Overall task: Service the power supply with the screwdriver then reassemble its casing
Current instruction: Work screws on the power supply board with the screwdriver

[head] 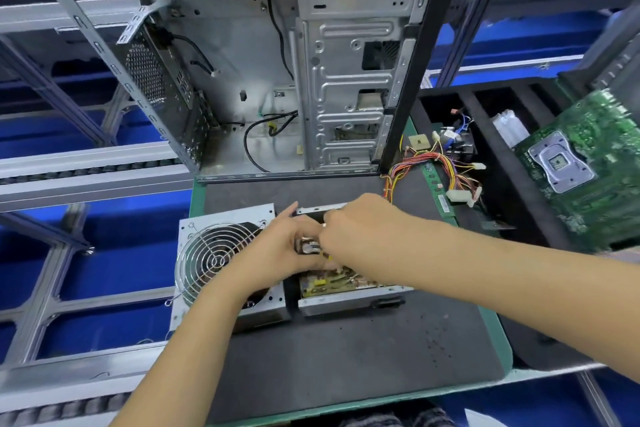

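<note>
PSU base [349, 298] on the dark mat [346, 357], open, circuit board exposed. Cover with fan grille [211, 260] lying just left of it, touching or nearly so.

Left hand [277, 253] and right hand [360, 229] both over the middle of the open base, fingers curled, meeting above the board. Appear to pinch a small metallic part between them; exact grip hidden by the knuckles. No screwdriver seen in either hand or on the mat; cannot tell whether one is concealed.

Stage, judged: casing off, internal service under way, reassembly not yet begun.

Risks from here:
- Small part dropped into the board, if the pinch slips; hard to retrieve among components.
- Component leads bent, if pulled at an angle.
- Wire bundle [433, 166] runs from the base toward the tray [460, 107]; a tug on the base could drag it, or it could get trapped under the cover at closing.
- Cover pushed off the mat's left edge by the left forearm, which lies across it.
- Screws not in view; location unknown, loss possible.

Count:
- PSU base: 1
- Cover with fan: 1
- PC case [277, 62], standing open behind the mat: 1
- Motherboard [581, 163], right: 1
- RAM stick [437, 188], beside the wires: 1
- Hands: 2
</note>
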`<state>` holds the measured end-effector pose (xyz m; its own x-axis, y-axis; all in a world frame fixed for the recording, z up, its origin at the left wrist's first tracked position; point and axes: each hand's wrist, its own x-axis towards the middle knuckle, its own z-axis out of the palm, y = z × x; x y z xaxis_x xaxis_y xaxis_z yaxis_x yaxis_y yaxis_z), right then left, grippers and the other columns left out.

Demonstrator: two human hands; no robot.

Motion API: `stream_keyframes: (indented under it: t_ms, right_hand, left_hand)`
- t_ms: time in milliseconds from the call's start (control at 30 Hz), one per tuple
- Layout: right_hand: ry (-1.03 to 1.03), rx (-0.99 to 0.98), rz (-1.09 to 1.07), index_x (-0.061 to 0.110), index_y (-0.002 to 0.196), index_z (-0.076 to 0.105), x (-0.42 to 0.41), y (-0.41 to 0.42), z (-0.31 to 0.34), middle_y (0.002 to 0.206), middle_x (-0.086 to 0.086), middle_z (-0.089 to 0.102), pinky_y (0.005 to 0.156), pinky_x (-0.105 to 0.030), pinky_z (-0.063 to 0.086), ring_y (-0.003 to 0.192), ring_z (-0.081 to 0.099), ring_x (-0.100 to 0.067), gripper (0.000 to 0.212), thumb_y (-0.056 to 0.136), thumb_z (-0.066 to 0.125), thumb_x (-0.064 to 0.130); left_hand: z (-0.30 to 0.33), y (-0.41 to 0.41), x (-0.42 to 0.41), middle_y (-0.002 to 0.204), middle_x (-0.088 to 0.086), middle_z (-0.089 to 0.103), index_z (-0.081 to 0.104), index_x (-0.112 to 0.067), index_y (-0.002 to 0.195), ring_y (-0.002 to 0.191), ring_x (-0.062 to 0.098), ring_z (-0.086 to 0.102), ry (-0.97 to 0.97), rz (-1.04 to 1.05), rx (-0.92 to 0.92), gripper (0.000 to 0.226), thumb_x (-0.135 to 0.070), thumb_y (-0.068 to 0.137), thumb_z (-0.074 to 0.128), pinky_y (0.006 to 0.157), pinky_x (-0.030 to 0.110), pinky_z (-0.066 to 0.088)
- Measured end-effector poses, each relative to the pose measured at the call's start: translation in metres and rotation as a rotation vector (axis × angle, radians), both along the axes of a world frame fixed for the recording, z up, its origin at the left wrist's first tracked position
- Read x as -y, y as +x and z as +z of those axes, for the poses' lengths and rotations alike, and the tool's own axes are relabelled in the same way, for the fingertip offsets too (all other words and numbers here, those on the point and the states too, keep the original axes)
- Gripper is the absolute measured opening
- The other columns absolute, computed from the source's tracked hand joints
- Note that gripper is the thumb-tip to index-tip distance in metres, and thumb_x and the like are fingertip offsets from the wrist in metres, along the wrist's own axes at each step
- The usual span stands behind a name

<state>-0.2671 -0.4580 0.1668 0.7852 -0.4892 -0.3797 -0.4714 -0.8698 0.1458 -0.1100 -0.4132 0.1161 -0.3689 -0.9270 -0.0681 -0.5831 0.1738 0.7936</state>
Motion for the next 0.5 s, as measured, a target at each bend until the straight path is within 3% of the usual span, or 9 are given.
stream_keyframes:
  t_ms: [100, 167, 267, 367, 433, 500]
  right_hand:
    - [-0.077, 0.053, 0.010, 0.014, 0.120, 0.051, 0.005, -0.029, 0.015, 0.063, -0.002, 0.040, 0.045, -0.028, 0.028, 0.077, 0.062, -0.027, 0.034, 0.087, 0.055, 0.013]
    - [-0.105, 0.035, -0.071, 0.010, 0.129, 0.039, 0.010, -0.053, 0.014, 0.084, -0.005, 0.056, 0.044, -0.027, 0.017, 0.084, 0.062, -0.027, 0.044, 0.087, 0.053, 0.013]
    - [-0.023, 0.141, -0.295, 0.012, 0.119, 0.046, 0.020, -0.085, -0.001, 0.106, -0.008, 0.061, 0.055, -0.029, 0.028, 0.096, 0.060, -0.031, 0.030, 0.093, 0.049, 0.025]
    - [0.175, 0.343, -0.464, 0.022, 0.089, 0.059, 0.031, -0.124, -0.026, 0.086, 0.001, 0.063, 0.063, -0.034, 0.036, 0.086, 0.059, -0.025, 0.020, 0.091, 0.055, 0.041]
    - [0.489, 0.521, -0.649, 0.022, 0.066, 0.052, 0.030, -0.153, -0.052, 0.060, 0.006, 0.059, 0.061, -0.031, 0.041, 0.063, 0.057, -0.014, 0.027, 0.087, 0.065, 0.034]
    - [0.696, 0.648, -0.801, 0.021, 0.068, 0.062, 0.020, -0.173, -0.080, 0.053, 0.009, 0.057, 0.058, -0.024, 0.042, 0.053, 0.054, -0.008, 0.018, 0.083, 0.072, 0.025]
  left_hand:
    - [0.011, -0.022, 0.013, 0.078, -0.026, 0.065, 0.070, -0.018, 0.085, 0.082, -0.007, 0.060, -0.032, 0.045, -0.063, 0.017, -0.020, 0.075, 0.082, 0.122, 0.035, 0.014]
    - [0.019, -0.045, 0.022, 0.081, -0.014, 0.067, 0.065, -0.014, 0.086, 0.083, -0.003, 0.061, -0.049, 0.071, -0.105, 0.021, -0.019, 0.074, 0.083, 0.116, 0.033, 0.028]
    - [0.026, -0.077, 0.031, 0.093, -0.006, 0.069, 0.062, -0.015, 0.093, 0.094, 0.003, 0.062, -0.087, 0.108, -0.126, 0.028, -0.019, 0.075, 0.083, 0.096, 0.022, 0.044]
    - [0.021, -0.089, 0.035, 0.105, -0.008, 0.067, 0.063, -0.013, 0.104, 0.103, -0.002, 0.058, -0.193, 0.186, -0.117, 0.032, -0.023, 0.079, 0.079, 0.092, 0.007, 0.037]
    - [0.014, -0.089, 0.034, 0.106, -0.009, 0.067, 0.064, -0.014, 0.105, 0.104, 0.000, 0.059, -0.232, 0.286, -0.141, 0.026, -0.023, 0.083, 0.075, 0.092, 0.010, 0.039]
    - [0.006, -0.090, 0.031, 0.101, -0.007, 0.068, 0.066, -0.015, 0.101, 0.097, 0.006, 0.063, -0.203, 0.358, -0.176, 0.016, -0.020, 0.087, 0.071, 0.089, 0.017, 0.046]
